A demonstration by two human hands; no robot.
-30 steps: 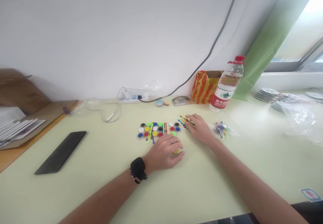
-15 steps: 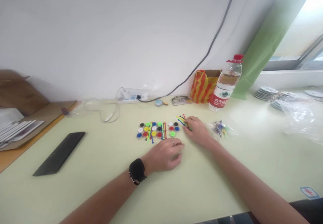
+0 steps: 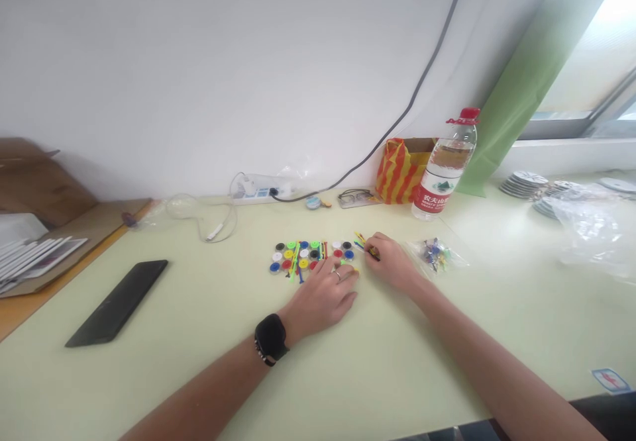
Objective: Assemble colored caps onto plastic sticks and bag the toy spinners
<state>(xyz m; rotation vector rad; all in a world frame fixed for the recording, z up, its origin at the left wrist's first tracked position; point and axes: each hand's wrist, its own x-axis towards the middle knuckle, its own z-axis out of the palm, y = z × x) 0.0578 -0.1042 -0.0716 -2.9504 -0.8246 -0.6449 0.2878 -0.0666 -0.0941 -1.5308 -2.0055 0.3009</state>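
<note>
Yellow and blue sticks [image 3: 360, 237] project from our right hand [image 3: 390, 262], where we pinch them between thumb and fingers — just right of the coloured discs [image 3: 304, 253]. We position our left hand [image 3: 320, 298], fingers bent, over the lower right discs; we cannot tell whether it grips anything. Further sticks [image 3: 296, 255] lie among the discs on the table [image 3: 238, 375].

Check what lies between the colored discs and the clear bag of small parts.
In the head view, the right hand lies between the discs and the bag, holding thin colored sticks that poke out past its fingertips.
</note>
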